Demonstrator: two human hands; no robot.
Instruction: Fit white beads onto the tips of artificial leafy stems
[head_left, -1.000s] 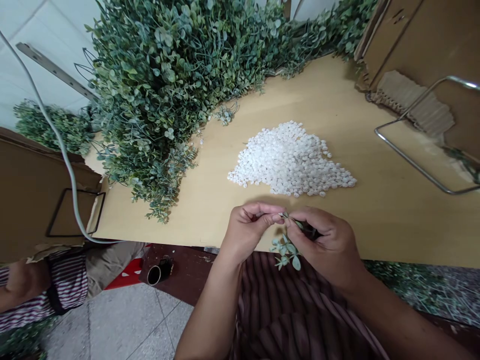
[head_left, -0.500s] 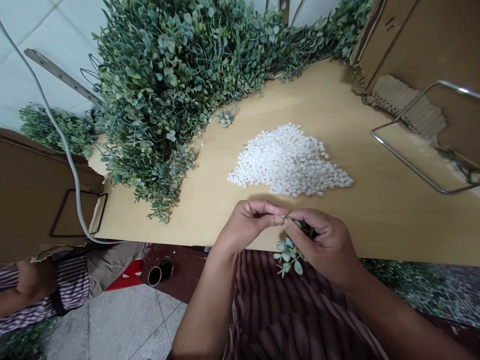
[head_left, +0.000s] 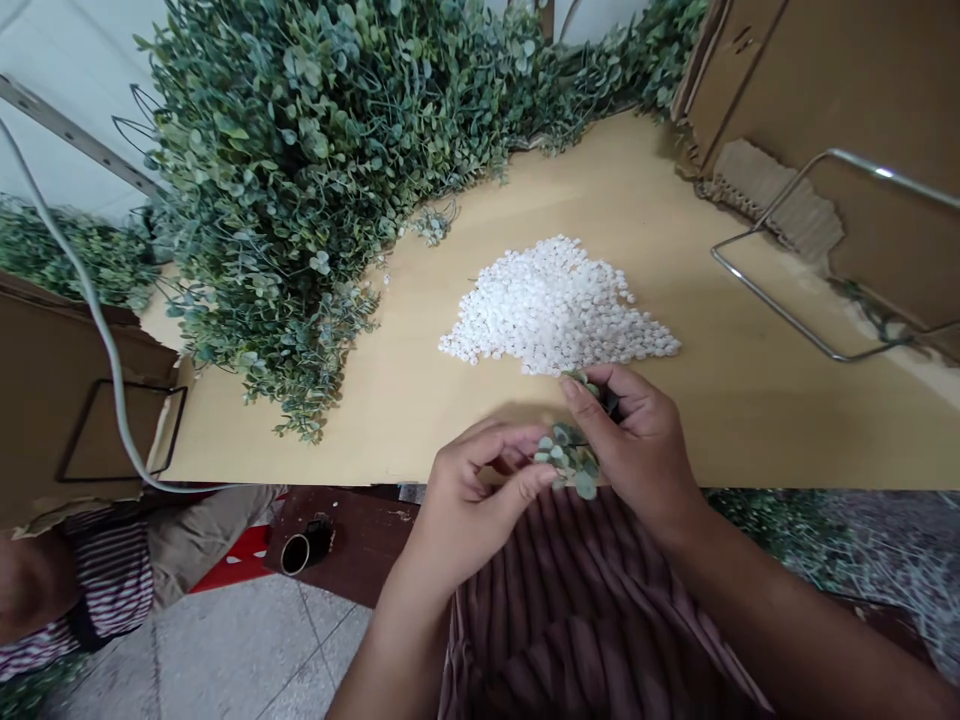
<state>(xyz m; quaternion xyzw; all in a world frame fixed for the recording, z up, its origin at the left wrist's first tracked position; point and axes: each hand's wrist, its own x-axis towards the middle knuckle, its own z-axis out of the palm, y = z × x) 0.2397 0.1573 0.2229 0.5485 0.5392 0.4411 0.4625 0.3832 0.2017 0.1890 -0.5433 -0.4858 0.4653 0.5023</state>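
Note:
My right hand is closed around a small green leafy sprig at the near edge of the wooden table. The fingertips of my left hand pinch the leaves of that same sprig from the left. Just beyond my hands lies a heap of small white beads. The sprig's stem is hidden inside my right fist.
A big pile of green foliage covers the table's far left. A bent metal wire frame and cardboard stand at the right. Another person in striped clothes sits at lower left. A grey cable hangs there.
My right hand has turned the sprig and lifted it toward the beads. My left hand has dropped from the stem tip to the leaves. The camera view shifted slightly.

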